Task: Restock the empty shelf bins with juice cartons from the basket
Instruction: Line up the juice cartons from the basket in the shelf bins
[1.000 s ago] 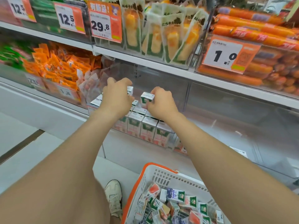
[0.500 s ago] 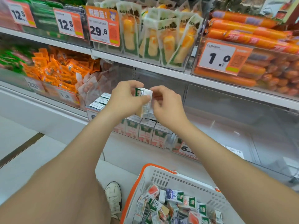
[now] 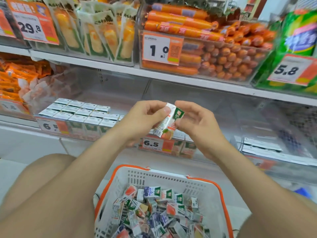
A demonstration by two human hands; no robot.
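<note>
A small white-and-green cardboard juice carton [image 3: 169, 122], judged light, stiff-walled yet crushable and best taken by its flat sides, is pinched, tilted, between both hands, left hand [image 3: 145, 117] and right hand [image 3: 197, 121], above the orange-rimmed white plastic basket [image 3: 163, 177].

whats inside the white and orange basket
A loose heap of small juice cartons, tipped every way, lies in the basket. Lower layers and the basket's floor are covered by those on top.
</note>
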